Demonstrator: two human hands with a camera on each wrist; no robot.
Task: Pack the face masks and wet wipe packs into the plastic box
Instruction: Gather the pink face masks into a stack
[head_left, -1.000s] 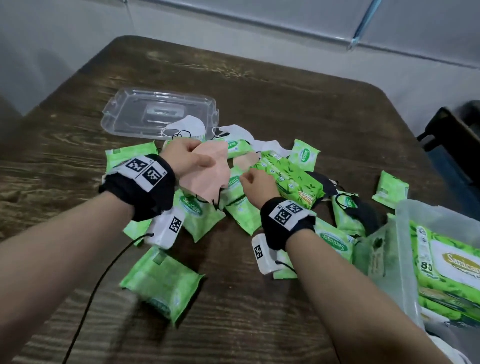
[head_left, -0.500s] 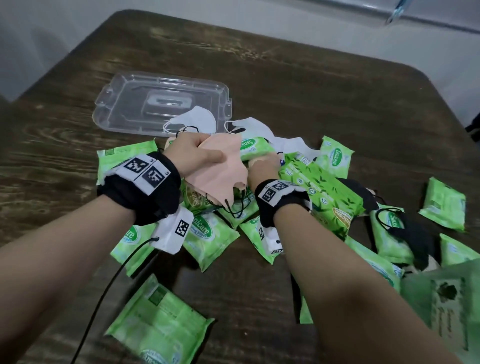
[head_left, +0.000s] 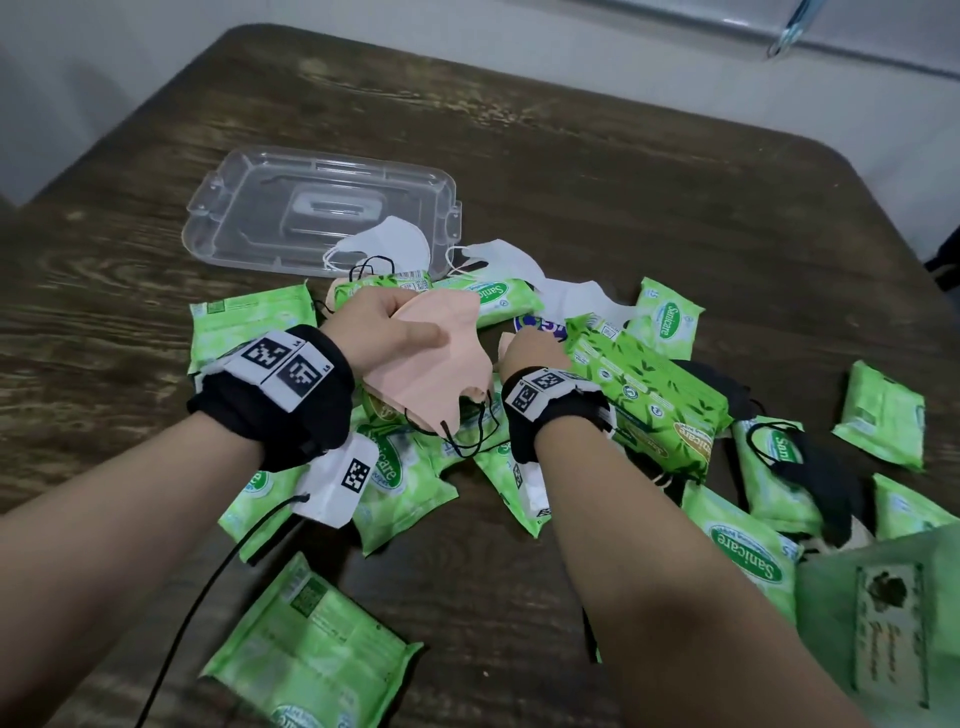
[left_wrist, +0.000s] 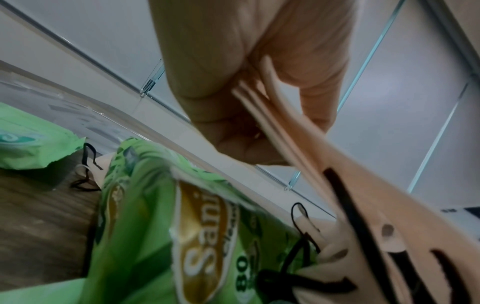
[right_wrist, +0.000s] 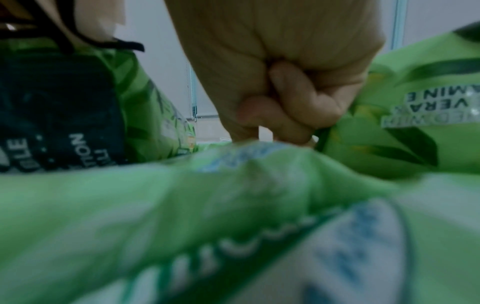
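Observation:
My left hand (head_left: 384, 327) grips a thin stack of peach face masks (head_left: 441, 374) with black ear loops, held over the pile; the left wrist view shows the fingers (left_wrist: 233, 107) curled round the stack's edges (left_wrist: 298, 144). My right hand (head_left: 530, 353) is down in the pile beside a large green wipe pack (head_left: 649, 400), fingers (right_wrist: 285, 92) curled tight. A peach mask corner (head_left: 505, 344) sticks out at that hand; the rest is hidden. The plastic box (head_left: 883, 623) shows at the bottom right edge.
The clear lid (head_left: 322, 213) lies at the back left with a white mask (head_left: 395, 241) on it. Another white mask (head_left: 504, 260), black masks (head_left: 821, 483) and several small green wipe packs (head_left: 311, 654) are scattered across the wooden table (head_left: 623, 171).
The view has swung left, so the box has slid to the frame's corner. My right hand has pushed further into the pile. The left hand still holds the peach masks.

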